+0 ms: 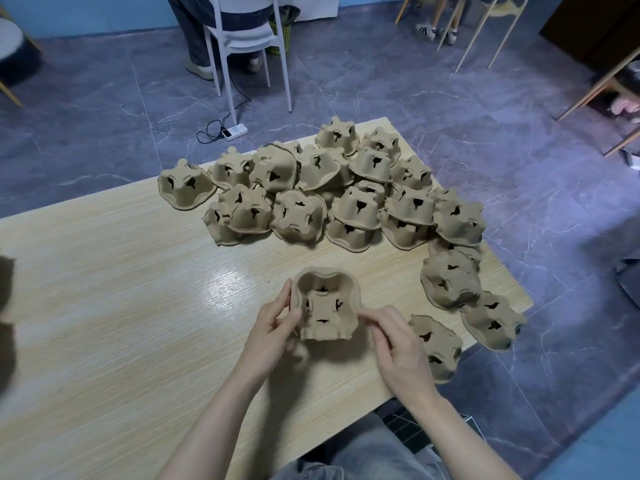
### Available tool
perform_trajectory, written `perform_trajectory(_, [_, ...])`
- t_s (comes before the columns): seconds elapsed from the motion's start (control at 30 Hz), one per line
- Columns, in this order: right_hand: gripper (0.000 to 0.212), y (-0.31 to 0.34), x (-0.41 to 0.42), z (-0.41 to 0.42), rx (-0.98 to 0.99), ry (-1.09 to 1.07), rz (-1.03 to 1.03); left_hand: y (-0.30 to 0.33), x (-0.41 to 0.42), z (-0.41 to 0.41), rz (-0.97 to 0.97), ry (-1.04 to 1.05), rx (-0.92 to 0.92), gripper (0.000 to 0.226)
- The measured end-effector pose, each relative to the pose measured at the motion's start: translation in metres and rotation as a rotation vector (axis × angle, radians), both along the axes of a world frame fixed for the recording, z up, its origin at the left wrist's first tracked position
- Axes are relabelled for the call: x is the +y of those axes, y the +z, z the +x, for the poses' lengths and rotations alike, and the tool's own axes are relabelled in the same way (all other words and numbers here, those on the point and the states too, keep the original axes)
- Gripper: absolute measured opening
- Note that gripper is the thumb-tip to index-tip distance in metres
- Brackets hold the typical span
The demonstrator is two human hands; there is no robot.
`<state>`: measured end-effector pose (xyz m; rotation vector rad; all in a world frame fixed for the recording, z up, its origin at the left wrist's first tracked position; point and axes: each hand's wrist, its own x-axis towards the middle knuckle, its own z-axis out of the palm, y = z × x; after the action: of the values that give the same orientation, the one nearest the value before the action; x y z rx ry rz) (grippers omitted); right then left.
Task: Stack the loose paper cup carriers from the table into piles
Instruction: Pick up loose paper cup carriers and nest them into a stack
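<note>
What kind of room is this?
Probably a shared workroom, not a home. A wooden table holds a heap of paper cup carriers, other people sit on chairs nearby, and a power strip lies on the tiled floor.

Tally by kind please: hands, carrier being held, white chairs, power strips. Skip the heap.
Hands: 2, left hand and right hand
Held carrier: 1
White chair: 1
Power strip: 1
Total: 5
The heap overlaps too much to count.

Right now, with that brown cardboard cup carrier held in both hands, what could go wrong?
The brown moulded-pulp cup carrier is pinched only at its rims by the left hand and right hand, so it might slip. Two loose carriers overhang the wooden table edge and could fall.
</note>
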<state>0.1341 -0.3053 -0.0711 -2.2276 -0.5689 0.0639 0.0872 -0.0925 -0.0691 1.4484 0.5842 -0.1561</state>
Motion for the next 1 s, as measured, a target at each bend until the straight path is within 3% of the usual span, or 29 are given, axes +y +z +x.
perform_trajectory(0.07, [0.032, 0.002, 0.002, 0.003, 0.114, -0.071, -0.039, -0.002, 0.0, 0.001, -0.01, 0.003, 0.011, 0.055])
perform_trajectory(0.3, [0.053, -0.012, 0.003, 0.008, 0.386, -0.039, -0.082, -0.001, -0.002, 0.0, -0.039, -0.005, -0.003, 0.06])
perform_trajectory(0.47, [0.052, -0.002, -0.011, 0.013, 0.299, -0.007, -0.108, 0.0, -0.004, -0.001, -0.022, 0.009, -0.019, 0.061])
perform_trajectory(0.67, [0.058, 0.009, -0.068, 0.029, 0.201, -0.114, -0.248, -0.005, -0.002, -0.002, -0.013, 0.011, -0.052, 0.061])
perform_trajectory(1.0, [0.081, 0.002, -0.112, 0.034, 0.338, -0.091, -0.594, -0.017, 0.002, -0.001, 0.018, 0.016, -0.043, 0.059])
